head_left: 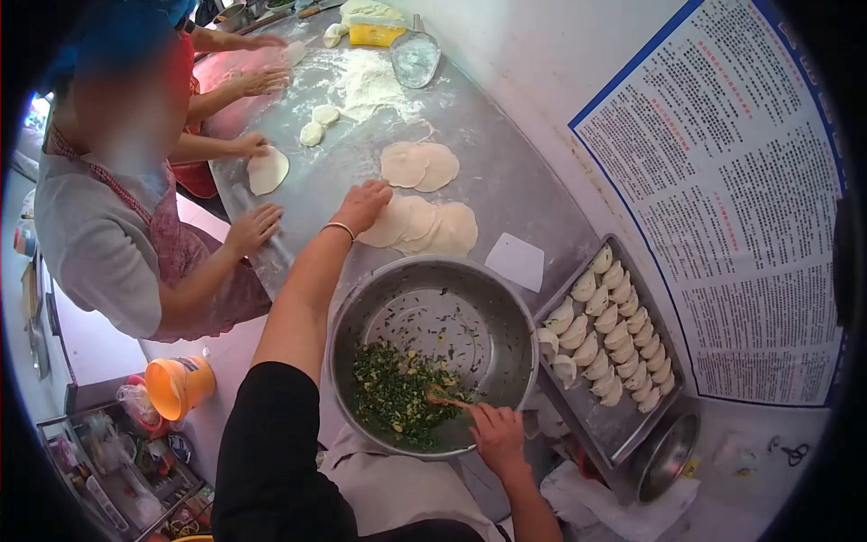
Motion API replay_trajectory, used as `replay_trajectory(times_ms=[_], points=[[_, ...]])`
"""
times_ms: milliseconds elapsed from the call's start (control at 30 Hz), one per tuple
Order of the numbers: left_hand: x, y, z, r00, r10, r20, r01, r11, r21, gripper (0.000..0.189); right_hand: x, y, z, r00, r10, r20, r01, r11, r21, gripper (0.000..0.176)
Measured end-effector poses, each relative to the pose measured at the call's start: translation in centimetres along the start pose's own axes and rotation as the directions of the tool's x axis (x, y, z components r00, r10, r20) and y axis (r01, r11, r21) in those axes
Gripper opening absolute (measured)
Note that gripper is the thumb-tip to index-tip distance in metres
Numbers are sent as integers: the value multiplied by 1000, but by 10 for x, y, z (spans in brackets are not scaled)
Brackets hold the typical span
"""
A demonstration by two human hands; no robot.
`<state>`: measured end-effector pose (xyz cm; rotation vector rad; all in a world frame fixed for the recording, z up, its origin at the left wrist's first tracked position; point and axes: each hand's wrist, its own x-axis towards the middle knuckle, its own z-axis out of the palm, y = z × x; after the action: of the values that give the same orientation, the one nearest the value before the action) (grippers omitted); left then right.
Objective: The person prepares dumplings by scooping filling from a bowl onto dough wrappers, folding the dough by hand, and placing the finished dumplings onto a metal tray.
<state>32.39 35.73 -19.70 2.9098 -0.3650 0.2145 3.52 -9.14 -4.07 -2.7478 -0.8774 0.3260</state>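
Note:
My left hand (364, 206), a bracelet at its wrist, reaches over the metal table with its fingers closed at the left edge of overlapping flat dough rounds (442, 230). Farther back lie more dough rounds (419, 166). At the near rim of a large steel bowl (433, 262), my right hand (497, 435) grips the handle of a wooden spoon (444, 397). The spoon's head rests in chopped green filling with yellow bits (397, 384), heaped in the near left of the bowl. A white scraper (516, 262) lies just beyond the bowl.
Right of the bowl, a metal tray (614, 444) holds rows of folded dumplings (617, 336). At left, a person (108, 226) rolls a dough round (268, 171); another person's hands (262, 81) are behind. Flour (368, 83), a scoop (415, 60) and an orange bucket (179, 387) are also around.

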Motion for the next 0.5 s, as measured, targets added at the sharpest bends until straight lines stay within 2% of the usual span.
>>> replay_trajectory(times_ms=[33, 133, 233, 333, 433, 467, 500], points=[[0, -3, 2, 979, 152, -134, -139, 985, 104, 26, 3, 2, 2, 1000, 4, -5, -4, 1000, -5, 42], [3, -6, -12, 957, 236, 168, -244, 969, 28, 19, 8, 13, 19, 999, -39, -1, 39, 996, -83, 29], [-11, 8, -39, 970, 215, 112, -232, 957, 175, 15, 17, 15, 18, 994, -102, -27, 100, 991, -90, 21], [-14, 11, -57, 954, 243, 173, -282, 924, 259, 15, 19, 20, 22, 985, -156, -75, 150, 985, -80, 18], [-14, 17, -72, 974, 167, 156, -201, 950, 239, 14, 17, 25, 26, 987, -158, -24, 153, 978, -144, 18], [-20, 15, -73, 979, 193, 64, -203, 956, 211, 14, 15, 25, 26, 989, -151, 0, 150, 978, -145, 18], [-25, 14, -70, 985, 160, 67, -171, 959, 228, 14, 15, 24, 24, 989, -147, 22, 148, 978, -147, 18]])
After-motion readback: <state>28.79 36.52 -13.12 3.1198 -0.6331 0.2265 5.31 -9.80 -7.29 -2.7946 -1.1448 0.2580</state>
